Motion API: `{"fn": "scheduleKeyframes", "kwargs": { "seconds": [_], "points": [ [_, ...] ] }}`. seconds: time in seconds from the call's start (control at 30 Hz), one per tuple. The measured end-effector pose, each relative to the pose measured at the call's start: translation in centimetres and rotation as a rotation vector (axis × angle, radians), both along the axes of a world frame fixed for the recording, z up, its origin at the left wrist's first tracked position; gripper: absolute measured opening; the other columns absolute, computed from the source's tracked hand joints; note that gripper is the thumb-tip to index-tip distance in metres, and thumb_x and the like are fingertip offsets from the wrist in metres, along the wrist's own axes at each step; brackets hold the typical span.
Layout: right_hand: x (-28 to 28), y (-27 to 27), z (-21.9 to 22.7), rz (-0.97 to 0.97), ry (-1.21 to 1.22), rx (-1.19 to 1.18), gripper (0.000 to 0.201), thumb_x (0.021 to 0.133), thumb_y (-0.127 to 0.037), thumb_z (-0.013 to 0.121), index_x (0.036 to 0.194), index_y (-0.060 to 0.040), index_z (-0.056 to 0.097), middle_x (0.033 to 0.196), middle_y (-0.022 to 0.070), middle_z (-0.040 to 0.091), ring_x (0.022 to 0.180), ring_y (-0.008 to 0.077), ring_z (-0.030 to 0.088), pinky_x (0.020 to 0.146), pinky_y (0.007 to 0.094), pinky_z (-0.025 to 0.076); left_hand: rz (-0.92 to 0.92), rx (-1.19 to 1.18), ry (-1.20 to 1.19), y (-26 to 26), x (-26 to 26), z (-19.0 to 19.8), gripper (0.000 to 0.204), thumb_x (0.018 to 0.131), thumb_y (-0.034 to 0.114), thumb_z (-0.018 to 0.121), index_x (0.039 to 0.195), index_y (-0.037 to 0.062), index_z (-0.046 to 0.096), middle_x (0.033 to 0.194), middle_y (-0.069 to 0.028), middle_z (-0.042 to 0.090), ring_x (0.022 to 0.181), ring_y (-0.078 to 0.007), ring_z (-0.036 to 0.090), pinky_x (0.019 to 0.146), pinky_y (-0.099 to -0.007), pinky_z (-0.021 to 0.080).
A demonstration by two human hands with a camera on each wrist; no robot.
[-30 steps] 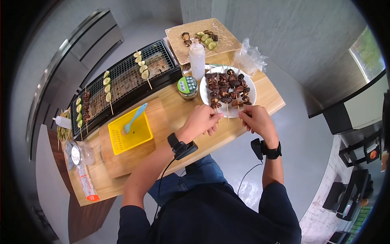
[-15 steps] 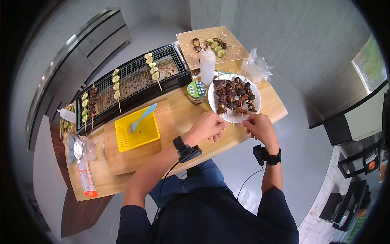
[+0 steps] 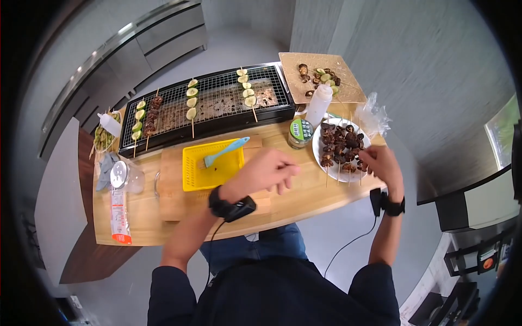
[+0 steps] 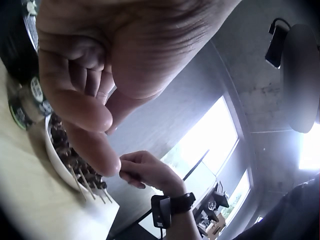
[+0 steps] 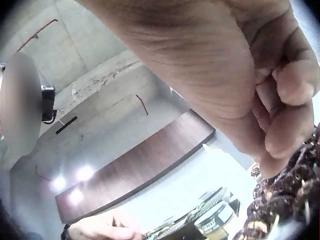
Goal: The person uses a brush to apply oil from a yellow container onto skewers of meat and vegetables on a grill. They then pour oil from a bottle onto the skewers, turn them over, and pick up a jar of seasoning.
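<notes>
The left hand (image 3: 265,173) has left the round white plate (image 3: 316,150), empty, loosely bent; the right (image 3: 384,166) hovers there, grip unclear.

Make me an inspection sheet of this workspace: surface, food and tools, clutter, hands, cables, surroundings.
Surface: wooden table; cutting board under the yellow basket.
Job's things: grill bears three skewers of pale green slices and one dark skewer; white plate holds dark skewers; blue brush rests in the basket.
Clutter: packet, clear jar and grey cloth at the left end; crumpled clear bag beside the plate.
Left hand: in the air, loosely curled, nothing seen in it.
Right hand: at the plate's right edge; grip cannot be told.
Cables: one from each wrist device; snags, nothing seen.
Surroundings: grey drawers beyond the grill; window far right.
</notes>
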State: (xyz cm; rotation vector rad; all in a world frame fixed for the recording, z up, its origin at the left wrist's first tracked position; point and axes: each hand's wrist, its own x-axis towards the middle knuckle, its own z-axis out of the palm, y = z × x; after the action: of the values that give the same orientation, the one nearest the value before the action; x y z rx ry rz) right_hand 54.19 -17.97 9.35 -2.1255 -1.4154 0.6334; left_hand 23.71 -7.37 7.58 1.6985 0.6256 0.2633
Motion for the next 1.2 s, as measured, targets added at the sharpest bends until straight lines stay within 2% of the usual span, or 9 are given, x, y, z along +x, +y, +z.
{"fn": "scheduleKeyframes", "kwargs": {
  "seconds": [0.3, 0.4, 0.5, 0.57, 0.63, 0.8, 0.9, 1.0, 1.2],
  "points": [
    [8.8, 15.2, -1.6, 0.095, -0.105, 0.071, 0.024, 0.082, -0.02, 0.065, 0.081, 0.0037, 0.07, 0.065, 0.0075, 0.068, 0.055, 0.0131, 0.063, 0.048, 0.0266, 0.049, 0.468, 0.07, 0.022, 7.6, -14.5, 0.3, 0.027, 0.095, 0.022, 0.06, 0.092, -0.0029, 0.068, 0.067, -0.0062, 0.067, 0.049, -0.01, 0.062, 0.039, -0.0193, 0.043],
    [10.6, 19.2, -3.4, 0.114, -0.301, -0.039, 0.025, 0.079, -0.023, 0.066, 0.081, 0.0011, 0.072, 0.066, 0.006, 0.068, 0.055, 0.0125, 0.062, 0.049, 0.0271, 0.049, 0.598, 0.058, -0.057, 9.4, -19.4, -1.0, 0.027, 0.095, 0.025, 0.061, 0.09, -0.0001, 0.067, 0.067, -0.0032, 0.066, 0.047, -0.0064, 0.058, 0.039, -0.0175, 0.039],
    [12.9, 23.7, -6.5, 0.097, -0.507, -0.154, 0.027, 0.073, -0.029, 0.069, 0.067, -0.003, 0.071, 0.056, 0.0047, 0.064, 0.046, 0.0151, 0.058, 0.046, 0.0282, 0.047, 0.706, -0.032, -0.138, 10.2, -22.9, -2.9, 0.027, 0.096, 0.027, 0.061, 0.089, 0.0017, 0.067, 0.068, -0.0006, 0.065, 0.047, -0.0035, 0.055, 0.04, -0.0164, 0.037],
    [11.4, 23.8, -5.7, 0.06, -0.42, -0.248, 0.025, 0.069, -0.029, 0.076, 0.063, -0.0049, 0.07, 0.059, 0.0069, 0.066, 0.05, 0.0174, 0.062, 0.048, 0.0331, 0.048, 0.723, -0.113, -0.185, 10.6, -24.8, -3.9, 0.026, 0.095, 0.027, 0.062, 0.091, 0.0018, 0.067, 0.069, 0.0013, 0.064, 0.049, -0.0021, 0.053, 0.041, -0.016, 0.035],
    [11.6, 24.3, -6.1, 0.011, -0.309, -0.337, 0.022, 0.068, -0.023, 0.076, 0.059, -0.0054, 0.066, 0.056, 0.0028, 0.062, 0.046, 0.0114, 0.056, 0.042, 0.028, 0.041, 0.741, -0.152, -0.223, 10.9, -25.6, -5.1, 0.025, 0.095, 0.027, 0.063, 0.092, 0.0018, 0.067, 0.069, 0.0012, 0.064, 0.049, -0.0021, 0.053, 0.041, -0.0156, 0.036],
    [13.7, 24.1, -6.8, 0.158, -0.266, -0.249, 0.023, 0.068, -0.028, 0.079, 0.069, -0.0063, 0.074, 0.055, 0.002, 0.061, 0.047, 0.0108, 0.054, 0.043, 0.0295, 0.039, 0.724, -0.189, -0.208, 10.7, -25.3, -6.3, 0.022, 0.095, 0.023, 0.063, 0.092, 0.0014, 0.067, 0.071, 0.0, 0.064, 0.051, -0.0033, 0.054, 0.042, -0.0162, 0.038],
    [10.6, 22.8, -4.6, 0.099, -0.348, -0.318, 0.023, 0.07, -0.027, 0.079, 0.07, -0.0053, 0.074, 0.058, 0.0018, 0.063, 0.047, 0.0102, 0.053, 0.043, 0.0297, 0.039, 0.667, -0.209, -0.27, 11.1, -25.2, -7.5, 0.022, 0.096, 0.023, 0.062, 0.092, 0.002, 0.067, 0.072, 0.0, 0.065, 0.052, -0.0038, 0.055, 0.043, -0.0167, 0.039],
    [11.7, 22.6, -4.3, 0.144, -0.224, -0.296, 0.02, 0.074, -0.023, 0.078, 0.074, -0.0031, 0.074, 0.059, 0.0015, 0.062, 0.047, 0.0091, 0.051, 0.044, 0.0284, 0.038, 0.654, -0.216, -0.289, 11.3, -25.2, -8.4, 0.022, 0.096, 0.023, 0.061, 0.091, 0.0025, 0.067, 0.072, 0.0001, 0.065, 0.053, -0.0037, 0.056, 0.044, -0.0166, 0.04],
    [12.0, 21.5, -2.7, -0.041, 0.096, -0.128, 0.022, 0.086, -0.019, 0.072, 0.089, 0.002, 0.073, 0.06, -0.002, 0.056, 0.047, 0.0077, 0.046, 0.042, 0.0249, 0.034, 0.641, -0.206, -0.322, 10.5, -25.5, -8.8, 0.022, 0.096, 0.022, 0.061, 0.09, 0.0022, 0.069, 0.073, -0.0007, 0.066, 0.054, -0.0043, 0.057, 0.045, -0.0179, 0.041]
  ]
}}
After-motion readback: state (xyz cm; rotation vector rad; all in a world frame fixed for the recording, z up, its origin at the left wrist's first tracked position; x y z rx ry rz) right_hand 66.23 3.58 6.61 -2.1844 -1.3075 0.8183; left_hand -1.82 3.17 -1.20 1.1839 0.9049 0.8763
